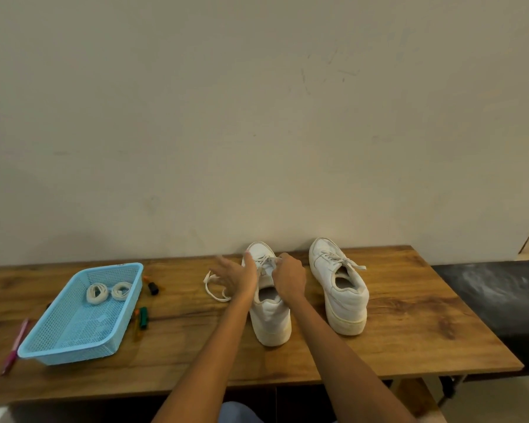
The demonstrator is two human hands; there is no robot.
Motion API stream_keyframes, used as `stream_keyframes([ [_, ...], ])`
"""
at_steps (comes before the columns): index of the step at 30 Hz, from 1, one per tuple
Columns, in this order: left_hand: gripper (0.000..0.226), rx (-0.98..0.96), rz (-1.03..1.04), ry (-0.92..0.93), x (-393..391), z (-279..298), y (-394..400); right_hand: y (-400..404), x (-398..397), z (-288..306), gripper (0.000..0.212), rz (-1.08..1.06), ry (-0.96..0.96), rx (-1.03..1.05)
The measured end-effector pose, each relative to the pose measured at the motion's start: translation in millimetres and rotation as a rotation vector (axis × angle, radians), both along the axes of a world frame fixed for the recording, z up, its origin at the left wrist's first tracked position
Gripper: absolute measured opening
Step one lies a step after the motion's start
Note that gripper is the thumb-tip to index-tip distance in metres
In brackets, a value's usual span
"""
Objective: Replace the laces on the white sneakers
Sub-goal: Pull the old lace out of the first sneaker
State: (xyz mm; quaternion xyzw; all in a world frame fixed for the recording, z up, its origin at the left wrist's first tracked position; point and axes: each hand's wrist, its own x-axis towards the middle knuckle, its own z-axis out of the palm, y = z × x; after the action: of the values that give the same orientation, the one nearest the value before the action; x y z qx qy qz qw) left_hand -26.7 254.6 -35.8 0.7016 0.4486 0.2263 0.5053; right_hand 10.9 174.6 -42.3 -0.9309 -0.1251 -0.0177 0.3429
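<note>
Two white sneakers stand on the wooden table (409, 315), heels toward me. My hands work on the left sneaker (271, 319). My left hand (237, 276) rests against its left side with fingers spread, and a loose end of its old lace (216, 290) trails on the table beneath that hand. My right hand (289, 276) pinches the lace over the eyelets near the tongue. The right sneaker (341, 288) stands apart, still laced, its lace ends hanging loose. Two coiled white laces (97, 294) (121, 290) lie in a blue basket (58, 349) at the left.
Markers lie beside the basket: a black and orange one (152, 286) behind it, green and orange ones (141, 317) at its right. A pink pen (14, 346) lies at the table's left edge. A wall rises right behind the table. A dark bench (495, 297) adjoins on the right.
</note>
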Motion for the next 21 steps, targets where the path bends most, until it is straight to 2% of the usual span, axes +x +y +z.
stream_keyframes([
  [3,0.063,0.392,-0.217,0.009,5,-7,-11,-1,-2,1,0.018,-0.015,-0.02,0.036],
  [6,0.037,0.509,-0.293,0.016,7,-12,-10,-1,-1,0,0.022,-0.02,-0.031,0.033],
  [10,0.011,0.348,-0.115,0.042,5,-21,-3,2,0,-2,0.017,-0.025,-0.038,0.004],
  [13,0.015,0.316,-0.081,0.014,5,-21,-5,1,1,-6,0.018,-0.032,-0.044,0.022],
  [15,0.014,0.31,-0.09,0.01,6,-21,-6,1,1,-4,0.02,0.004,-0.085,-0.039],
  [18,0.019,0.112,-0.056,-0.019,6,-22,-3,4,-3,2,0.039,0.152,-0.216,-0.285],
  [21,0.023,-0.112,-0.009,-0.071,7,-23,2,11,-4,8,0.036,0.276,-0.357,-0.558],
])
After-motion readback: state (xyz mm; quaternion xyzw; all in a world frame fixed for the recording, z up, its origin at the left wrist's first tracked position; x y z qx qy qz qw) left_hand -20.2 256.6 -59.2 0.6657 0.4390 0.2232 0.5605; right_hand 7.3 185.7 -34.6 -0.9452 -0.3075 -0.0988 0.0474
